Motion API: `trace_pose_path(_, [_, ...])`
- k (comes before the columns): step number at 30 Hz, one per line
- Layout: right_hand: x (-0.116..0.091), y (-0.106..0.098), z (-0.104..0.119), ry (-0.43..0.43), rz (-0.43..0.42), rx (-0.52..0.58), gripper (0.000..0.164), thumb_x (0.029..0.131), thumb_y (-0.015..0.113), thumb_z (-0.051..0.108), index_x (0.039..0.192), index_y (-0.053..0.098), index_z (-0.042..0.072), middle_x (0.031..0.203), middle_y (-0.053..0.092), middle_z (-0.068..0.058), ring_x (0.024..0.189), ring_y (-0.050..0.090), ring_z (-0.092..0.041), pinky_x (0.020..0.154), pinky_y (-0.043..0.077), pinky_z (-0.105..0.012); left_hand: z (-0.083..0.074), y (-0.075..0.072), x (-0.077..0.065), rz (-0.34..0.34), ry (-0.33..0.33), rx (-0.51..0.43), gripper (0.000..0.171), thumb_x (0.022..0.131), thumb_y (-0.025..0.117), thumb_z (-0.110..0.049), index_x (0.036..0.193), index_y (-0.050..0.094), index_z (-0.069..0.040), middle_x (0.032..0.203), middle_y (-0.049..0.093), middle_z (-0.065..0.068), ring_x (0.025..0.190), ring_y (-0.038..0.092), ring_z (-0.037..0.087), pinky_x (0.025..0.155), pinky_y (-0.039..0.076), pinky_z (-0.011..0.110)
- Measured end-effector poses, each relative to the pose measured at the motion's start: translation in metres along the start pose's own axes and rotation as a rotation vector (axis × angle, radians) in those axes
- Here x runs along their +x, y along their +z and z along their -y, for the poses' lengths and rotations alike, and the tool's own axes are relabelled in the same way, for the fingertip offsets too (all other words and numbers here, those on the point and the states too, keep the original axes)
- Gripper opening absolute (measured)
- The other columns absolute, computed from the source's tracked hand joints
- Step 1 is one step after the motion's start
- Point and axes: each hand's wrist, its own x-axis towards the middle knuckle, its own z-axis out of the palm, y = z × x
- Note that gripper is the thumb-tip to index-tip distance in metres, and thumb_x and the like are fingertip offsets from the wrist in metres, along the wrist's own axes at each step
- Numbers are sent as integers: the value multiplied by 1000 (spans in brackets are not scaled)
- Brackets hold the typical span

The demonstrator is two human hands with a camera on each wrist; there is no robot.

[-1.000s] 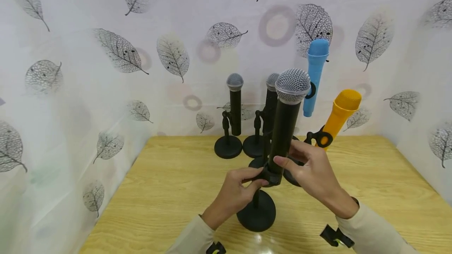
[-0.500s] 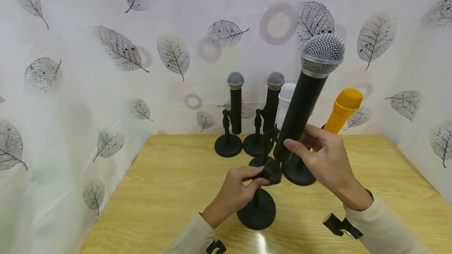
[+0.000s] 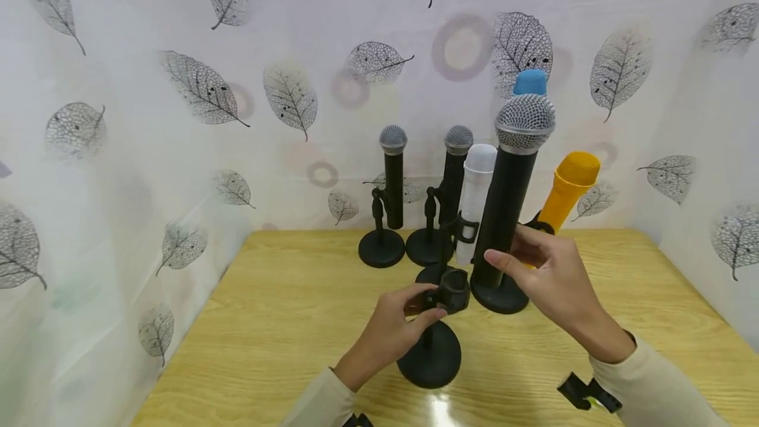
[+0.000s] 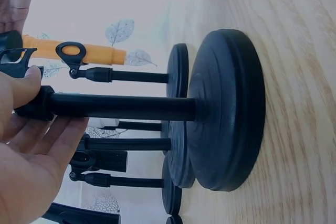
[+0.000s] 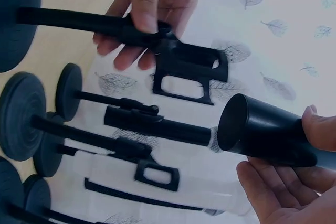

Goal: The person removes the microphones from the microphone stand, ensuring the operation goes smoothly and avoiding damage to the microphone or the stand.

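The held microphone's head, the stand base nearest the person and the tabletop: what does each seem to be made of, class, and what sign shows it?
Microphone head: probably metal; silvery, shiny mesh.
Stand base: perhaps plastic or coated metal; smooth black with a soft sheen, which leaves it open.
Tabletop: wood or wood-look laminate; yellowish grain with a glossy reflection.

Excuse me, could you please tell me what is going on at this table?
A person is handling a microphone and a stand. The right hand holds a silver-headed black microphone in the air, apart from the empty clip of the nearest stand. The left hand grips that stand near its top. Behind are two more black microphones, a white microphone, a yellow microphone and a mostly hidden blue microphone.
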Motion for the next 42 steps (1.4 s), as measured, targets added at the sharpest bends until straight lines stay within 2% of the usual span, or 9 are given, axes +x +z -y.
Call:
trace_pose_path(8, [-15,-5,-19,93,50,-9,36,88,79,5,122,70,-3,92,74,-8,83,69,-2,75,54,-11,0,0,-1,19,5,56,27,97,69,-19,123,68,-11,108,74,2,100,70,9,84,57,20])
trace_pose_path(16, [-36,-8,-41,182,92,-5,39,88,81,7,123,69,-5,98,74,-11,86,69,-2,73,57,-15,2,-8,-4,0,5,81,25,96,70,-19,120,70,-12,109,73,5,102,71,13,84,57,20])
trace_pose_path(24, [-55,-17,-57,256,152,-32,38,87,82,11,119,70,-5,96,74,-10,85,70,-4,71,60,-21,9,-24,-11,-52,-21,80,28,95,72,-17,122,69,-9,109,73,4,102,71,17,84,58,24])
trace_pose_path(30, [-67,-24,-68,333,228,-17,43,87,82,12,121,68,-10,103,74,-16,85,71,-6,69,61,-26,14,-39,-16,-112,-58,56,29,93,73,-8,120,63,-4,109,71,11,102,71,22,86,58,27])
trace_pose_path(38, [-81,-35,-81,489,369,-79,55,88,82,23,126,63,-14,111,72,-20,94,72,-26,68,62,-29,21,-60,-22,-190,-53,59,25,92,73,-3,115,65,-5,108,71,9,100,71,23,85,59,28])
trace_pose_path(42, [-87,-40,-87,549,442,-115,55,90,80,26,126,64,-12,106,74,-14,93,71,-24,67,62,-30,26,-70,-23,-219,-67,65,24,92,73,-3,115,67,-6,108,71,8,100,71,22,84,59,28])
